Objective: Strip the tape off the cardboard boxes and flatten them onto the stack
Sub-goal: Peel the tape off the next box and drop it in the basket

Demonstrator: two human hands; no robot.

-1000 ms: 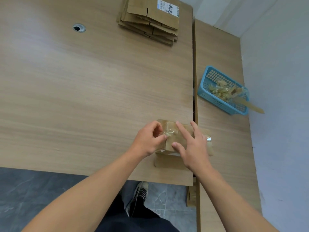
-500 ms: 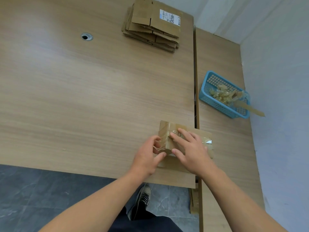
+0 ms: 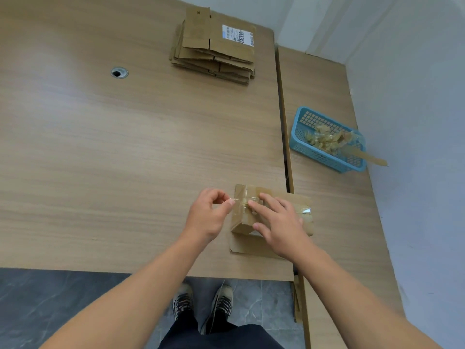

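Note:
A small taped cardboard box [image 3: 245, 221] lies near the front edge of the wooden table [image 3: 125, 159], one flap spread flat toward me. My right hand [image 3: 279, 220] rests flat on top of the box, fingers spread, pressing it down. My left hand [image 3: 208, 215] is just left of the box, thumb and forefinger pinched on the end of a clear tape strip [image 3: 239, 200] that runs across the box top. A stack of flattened boxes [image 3: 214, 51] lies at the far side of the table, the top one bearing a white label.
A blue plastic basket [image 3: 324, 157] holding crumpled tape and a long strip sits on the narrower right-hand table by the wall. A cable hole [image 3: 119, 72] is at the far left. A gap separates the two tables. My shoes stand on the grey floor below.
My left hand has shifted left off the box's end, pulling the tape end a little away. My right hand stays on top. The camera has tilted, bringing the stack lower in view.

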